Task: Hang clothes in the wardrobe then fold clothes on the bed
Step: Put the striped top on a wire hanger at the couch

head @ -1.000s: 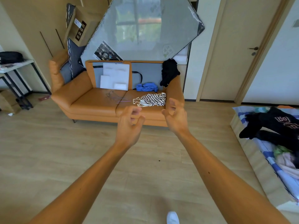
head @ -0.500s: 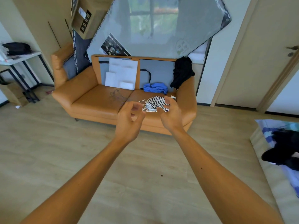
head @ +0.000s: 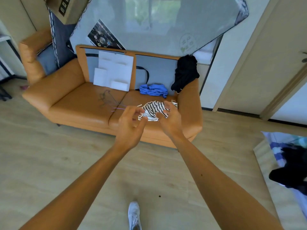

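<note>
Head view: both hands are stretched forward, a little apart, with fingers half curled and holding nothing. The left hand [head: 131,125] and the right hand [head: 170,120] overlap the striped garment [head: 153,107] in the picture, but I cannot tell if they touch it. It lies crumpled on the right seat of the sofa [head: 74,100], with wire hangers [head: 106,98] at its 9 o'clock and a blue garment [head: 153,90] at its 12 o'clock. I judge two risks. Its thin straps may catch a hanger when it is lifted and drag the hanger to the floor. A grip on one strap only may let the cloth slip.
</note>
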Demonstrator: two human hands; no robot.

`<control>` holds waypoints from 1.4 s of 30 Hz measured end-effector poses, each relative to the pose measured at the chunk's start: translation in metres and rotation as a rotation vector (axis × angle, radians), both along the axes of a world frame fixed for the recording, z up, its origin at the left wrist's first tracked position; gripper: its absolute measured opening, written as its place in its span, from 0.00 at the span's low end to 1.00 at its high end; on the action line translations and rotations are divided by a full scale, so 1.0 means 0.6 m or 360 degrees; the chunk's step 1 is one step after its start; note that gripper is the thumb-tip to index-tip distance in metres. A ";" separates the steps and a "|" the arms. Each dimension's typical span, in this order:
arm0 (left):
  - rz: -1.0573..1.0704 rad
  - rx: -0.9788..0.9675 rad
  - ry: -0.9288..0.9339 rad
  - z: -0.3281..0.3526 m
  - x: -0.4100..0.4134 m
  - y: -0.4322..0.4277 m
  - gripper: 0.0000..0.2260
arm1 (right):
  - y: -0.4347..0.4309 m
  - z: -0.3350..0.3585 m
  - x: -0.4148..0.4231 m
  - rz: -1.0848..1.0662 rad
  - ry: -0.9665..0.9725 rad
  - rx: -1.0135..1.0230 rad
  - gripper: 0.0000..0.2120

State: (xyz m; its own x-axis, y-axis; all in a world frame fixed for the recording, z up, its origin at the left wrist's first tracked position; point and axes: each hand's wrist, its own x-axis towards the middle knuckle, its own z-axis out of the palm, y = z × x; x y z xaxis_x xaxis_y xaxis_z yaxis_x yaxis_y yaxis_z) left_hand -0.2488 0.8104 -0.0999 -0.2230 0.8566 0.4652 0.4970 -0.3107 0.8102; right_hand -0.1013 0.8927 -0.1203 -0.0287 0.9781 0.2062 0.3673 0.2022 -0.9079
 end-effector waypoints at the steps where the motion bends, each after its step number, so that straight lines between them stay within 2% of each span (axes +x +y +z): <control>1: -0.0017 -0.0005 -0.0011 -0.004 -0.014 0.029 0.09 | 0.025 -0.002 -0.015 -0.0001 0.0002 -0.0015 0.27; 8: -0.0177 0.0015 0.0101 0.004 -0.118 0.232 0.08 | 0.225 -0.001 -0.108 -0.0064 -0.0022 -0.0030 0.26; 13: -0.0153 -0.0021 0.0133 0.002 -0.167 0.357 0.08 | 0.349 -0.021 -0.142 -0.0111 -0.0009 -0.0061 0.27; 24: -0.0227 -0.0110 0.0259 -0.076 -0.208 0.685 0.11 | 0.682 -0.132 -0.164 -0.0139 -0.0083 -0.0241 0.27; 30: -0.0153 -0.0210 0.0362 -0.118 -0.213 0.841 0.13 | 0.861 -0.175 -0.173 -0.0075 -0.0158 -0.0347 0.28; 35: -0.0128 -0.0306 0.0428 -0.155 -0.217 0.943 0.11 | 0.961 -0.217 -0.162 -0.0027 -0.0227 -0.0437 0.29; 42: -0.0227 -0.0436 0.0444 -0.243 -0.206 1.053 0.14 | 1.042 -0.333 -0.114 -0.0076 -0.0420 -0.0636 0.29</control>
State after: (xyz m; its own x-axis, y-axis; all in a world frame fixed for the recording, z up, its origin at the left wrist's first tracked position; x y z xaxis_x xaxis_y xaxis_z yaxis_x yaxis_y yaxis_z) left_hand -0.3722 1.4423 -0.2457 0.0096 0.9703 0.2417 0.6768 -0.1842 0.7128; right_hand -0.1695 1.5179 -0.3204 0.0176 0.9808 -0.1941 0.5958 -0.1662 -0.7857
